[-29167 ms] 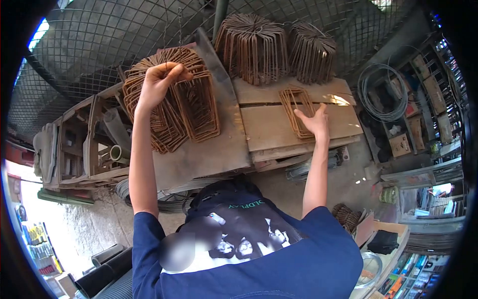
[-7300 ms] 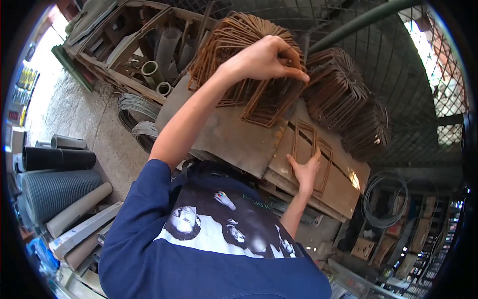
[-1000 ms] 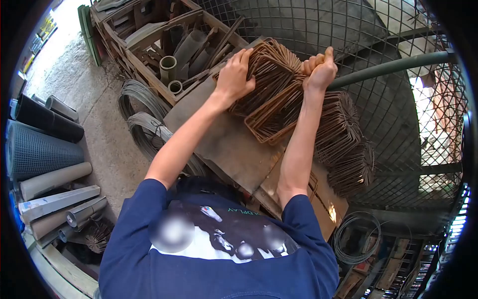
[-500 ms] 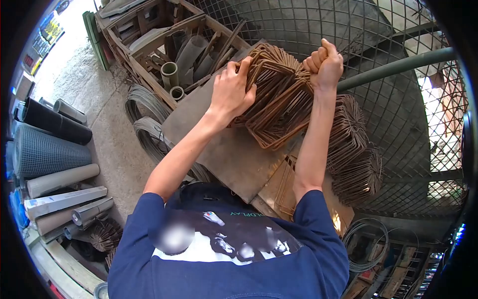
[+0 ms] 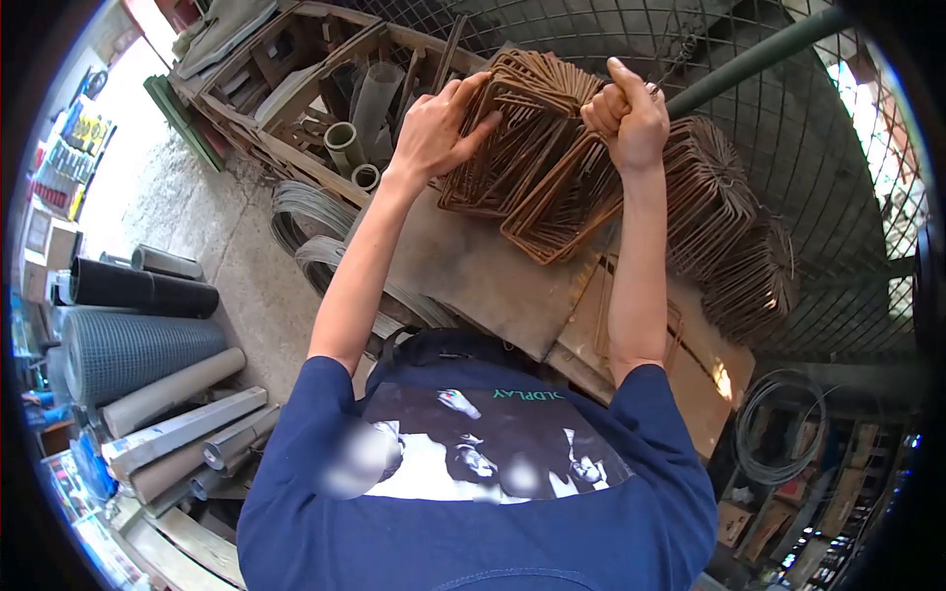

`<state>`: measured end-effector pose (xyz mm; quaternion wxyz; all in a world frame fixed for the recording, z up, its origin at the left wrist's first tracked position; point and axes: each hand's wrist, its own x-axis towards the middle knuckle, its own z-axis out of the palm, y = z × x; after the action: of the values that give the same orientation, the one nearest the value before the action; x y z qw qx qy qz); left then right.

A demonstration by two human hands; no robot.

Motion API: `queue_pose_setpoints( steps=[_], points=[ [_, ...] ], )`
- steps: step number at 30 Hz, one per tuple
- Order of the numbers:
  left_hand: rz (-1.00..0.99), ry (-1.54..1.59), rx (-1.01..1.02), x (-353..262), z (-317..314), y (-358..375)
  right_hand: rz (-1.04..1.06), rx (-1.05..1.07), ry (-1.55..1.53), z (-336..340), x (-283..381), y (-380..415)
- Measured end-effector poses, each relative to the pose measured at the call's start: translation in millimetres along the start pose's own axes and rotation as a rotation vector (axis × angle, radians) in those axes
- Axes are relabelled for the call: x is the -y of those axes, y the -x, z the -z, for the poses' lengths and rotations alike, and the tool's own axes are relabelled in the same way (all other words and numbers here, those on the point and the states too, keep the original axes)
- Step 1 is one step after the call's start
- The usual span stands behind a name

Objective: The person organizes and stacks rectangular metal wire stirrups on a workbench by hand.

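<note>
A bundle of rusty bent-wire frames (image 5: 547, 148) lies on the worktable (image 5: 483, 276), its frames fanned out. My left hand (image 5: 439, 133) rests against the bundle's left side, thumb and fingers apart over the outer wires. At the bundle's right upper edge, my right hand (image 5: 628, 113) is curled with its index finger partly raised; whether a wire sits inside its fingers is hidden. Two more bundles of rusty frames, one nearer (image 5: 709, 197) and one lower (image 5: 754, 276), sit to the right of my right forearm.
A wooden crate (image 5: 286, 148) holding pipes stands at the upper left, with coiled wire (image 5: 305, 222) beside it. Rolls of mesh (image 5: 143, 350) lie at the left. A green pipe (image 5: 759, 59) and wire fence stand behind the bundles. Another wire coil (image 5: 783, 428) is at lower right.
The camera view has shifted, so the surroundings appear moved. Both hands remain at the bundle; my left fingers look more spread and less bent over its edge.
</note>
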<state>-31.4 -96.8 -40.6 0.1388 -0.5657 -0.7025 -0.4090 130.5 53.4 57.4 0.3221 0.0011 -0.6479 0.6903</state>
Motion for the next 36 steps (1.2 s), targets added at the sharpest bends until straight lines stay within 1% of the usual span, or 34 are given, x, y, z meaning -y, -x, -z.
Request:
queue_pose_setpoints(
  steps=[2, 3, 5, 6, 7, 9, 10, 11, 13, 15, 17, 18, 19, 21, 23, 26, 28, 29, 30, 31, 32, 33, 34, 35, 36],
  points=[
    [0.059, 0.046, 0.015, -2.2, -0.5, 4.7, 0.02, -0.018, -0.008, -6.5, -1.5, 7.6],
    [0.043, 0.044, 0.027, -3.3, -2.6, 7.2, 0.024, -0.074, 0.017, -12.8, -2.4, 9.7],
    [0.114, 0.191, -0.092, -7.6, -12.4, 14.4, 0.035, -0.14, 0.038, -24.6, -5.3, 13.5],
    [0.214, 0.117, -0.132, -13.2, -19.0, 22.0, 0.064, -0.149, 0.065, -30.0, -8.1, 16.5],
    [0.202, 0.115, -0.125, -17.8, -26.5, 31.1, 0.095, -0.156, 0.093, -35.2, -9.9, 18.2],
    [0.23, 0.085, -0.228, -24.8, -42.2, 53.2, 0.096, -0.215, 0.106, -42.0, -11.2, 21.6],
    [0.217, 0.042, -0.23, -27.3, -49.6, 63.7, 0.104, -0.239, 0.148, -42.3, -13.0, 22.1],
    [0.203, 0.043, -0.226, -24.7, -50.2, 65.2, 0.113, -0.261, 0.193, -41.7, -14.1, 21.4],
    [0.165, -0.066, -0.216, -20.1, -53.1, 67.6, 0.116, -0.255, 0.188, -37.9, -17.9, 23.6],
    [0.13, 0.004, -0.212, -17.4, -48.4, 63.7, 0.113, -0.247, 0.184, -34.4, -18.5, 25.5],
    [0.298, 0.165, -0.061, -16.3, -43.9, 60.7, 0.08, -0.191, 0.222, -32.1, -17.5, 25.5],
    [0.237, 0.16, -0.089, -11.1, -43.1, 59.5, 0.089, -0.168, 0.285, -31.6, -14.9, 25.9],
    [0.233, 0.163, -0.078, -5.3, -39.9, 57.8, 0.086, -0.18, 0.285, -29.3, -16.8, 27.4],
    [0.253, 0.208, 0.039, 2.5, -29.5, 49.6, 0.079, -0.15, 0.283, -25.9, -20.5, 27.5],
    [0.235, 0.2, 0.054, 2.1, -25.4, 51.3, 0.07, -0.156, 0.243, -31.1, -21.0, 31.1],
    [0.224, 0.196, 0.031, 3.1, -29.9, 56.1, 0.1, -0.196, 0.265, -36.3, -23.9, 28.8],
    [0.081, 0.098, -0.215, 2.8, -35.9, 60.7, 0.101, -0.225, 0.258, -41.7, -27.4, 29.5],
    [0.071, 0.101, -0.209, -5.4, -34.3, 61.4, 0.103, -0.247, 0.254, -42.1, -27.3, 29.2],
    [-0.011, -0.023, -0.363, -18.9, -29.2, 64.0, 0.097, -0.268, 0.352, -39.2, -31.1, 27.2],
    [-0.097, -0.146, -0.517, -28.8, -25.5, 66.4, 0.105, -0.281, 0.352, -35.9, -34.7, 27.4],
    [-0.208, -0.002, -0.458, -33.0, -25.2, 70.6, 0.11, -0.284, 0.408, -37.2, -35.5, 27.4],
    [-0.223, 0.004, -0.448, -39.6, -28.1, 73.3, 0.112, -0.289, 0.463, -37.5, -35.5, 28.5],
    [-0.232, 0.132, -0.295, -49.6, -34.1, 76.6, 0.102, -0.248, 0.458, -33.8, -34.9, 28.4],
    [-0.238, 0.257, -0.14, -59.3, -38.8, 77.8, 0.103, -0.265, 0.458, -32.3, -35.0, 29.1],
    [-0.189, 0.266, -0.097, -61.4, -47.5, 75.3, 0.12, -0.244, 0.455, -31.7, -35.8, 28.8]
  ],
)
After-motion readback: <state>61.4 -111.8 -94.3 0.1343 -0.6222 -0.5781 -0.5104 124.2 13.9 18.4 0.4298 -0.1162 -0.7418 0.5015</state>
